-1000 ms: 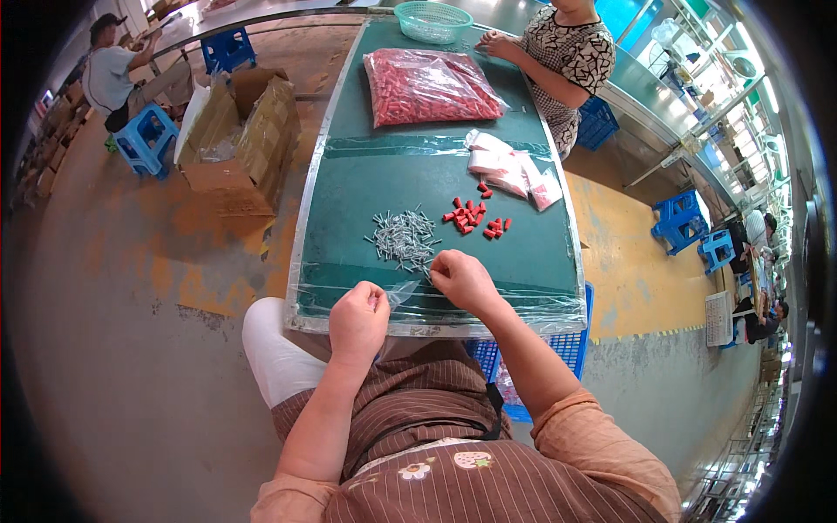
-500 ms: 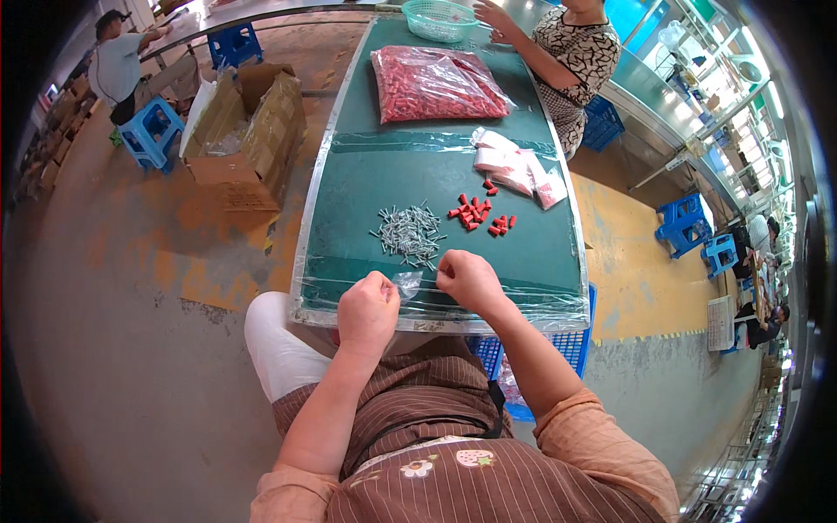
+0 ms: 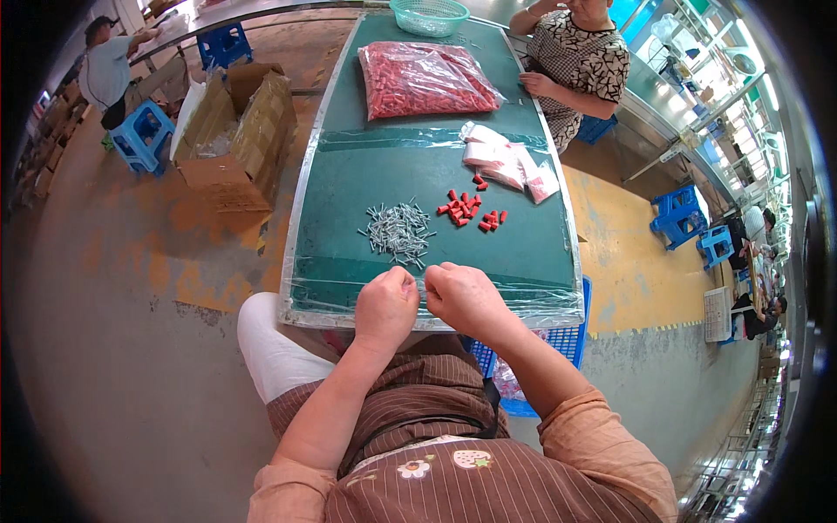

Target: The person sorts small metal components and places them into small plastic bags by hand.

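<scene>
At the near edge of the green-topped table [image 3: 349, 174], my left hand [image 3: 386, 305] and my right hand [image 3: 466, 301] are almost touching, both closed. A small clear plastic bag was at my left fingers a moment ago; now it is mostly hidden between the hands, and what the right fingers grip does not show. Just beyond the left hand lies a heap of small grey metal screws or pins [image 3: 397, 233]. Loose short red plastic pieces [image 3: 459, 207] are scattered to its right. Behind them rest several small filled clear bags [image 3: 499, 161].
A large clear bag of red pieces [image 3: 427, 80] and a green basket [image 3: 429, 16] stand farther back. A person [image 3: 575, 52] stands at the far right side. A cardboard box [image 3: 235, 139] sits on the left floor; a blue crate [image 3: 571, 340] is under the near right corner.
My right hand has come in beside the left, and the small bag is largely covered. The person across has pulled one hand back to the table edge and raised the other. My view has shifted slightly.
</scene>
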A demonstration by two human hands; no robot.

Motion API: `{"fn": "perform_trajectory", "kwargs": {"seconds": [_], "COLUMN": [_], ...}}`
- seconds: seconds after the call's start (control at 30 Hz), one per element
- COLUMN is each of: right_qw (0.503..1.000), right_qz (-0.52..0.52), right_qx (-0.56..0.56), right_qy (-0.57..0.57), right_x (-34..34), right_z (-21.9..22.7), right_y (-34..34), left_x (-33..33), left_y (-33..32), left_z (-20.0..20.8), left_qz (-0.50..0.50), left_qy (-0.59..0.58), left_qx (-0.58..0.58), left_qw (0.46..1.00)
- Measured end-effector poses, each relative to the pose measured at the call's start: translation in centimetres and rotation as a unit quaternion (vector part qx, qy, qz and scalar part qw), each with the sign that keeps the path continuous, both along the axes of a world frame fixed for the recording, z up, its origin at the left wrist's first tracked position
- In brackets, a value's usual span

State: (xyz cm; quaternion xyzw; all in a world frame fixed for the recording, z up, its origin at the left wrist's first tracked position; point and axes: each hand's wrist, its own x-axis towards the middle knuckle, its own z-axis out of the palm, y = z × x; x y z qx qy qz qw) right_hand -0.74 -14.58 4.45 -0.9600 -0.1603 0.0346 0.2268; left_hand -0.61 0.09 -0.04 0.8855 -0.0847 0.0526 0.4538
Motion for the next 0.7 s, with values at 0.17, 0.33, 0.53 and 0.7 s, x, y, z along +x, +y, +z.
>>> {"fn": "perform_trajectory", "kwargs": {"seconds": [0.17,0.33,0.53,0.7], "right_qw": [0.999,0.997,0.992,0.977], "right_qz": [0.028,0.017,-0.120,-0.172], "right_qx": [-0.040,0.068,-0.010,-0.097], "right_qy": [-0.019,0.015,-0.034,-0.084], "right_x": [0.2,1.5,5.6,7.5], "right_z": [0.6,2.4,-0.3,-4.5], "right_y": [0.0,-2.1,-7.1,-10.5], "left_x": [0.0,0.7,2.2,3.5], "left_y": [-0.5,0.1,1.9,3.5], "left_z": [0.0,-0.6,-1.8,-1.0], "left_qz": [-0.012,0.034,0.044,0.056], "left_qy": [0.032,0.122,0.240,0.420], "left_qx": [-0.006,-0.047,-0.167,-0.302], "left_qw": [0.999,0.991,0.955,0.854]}}
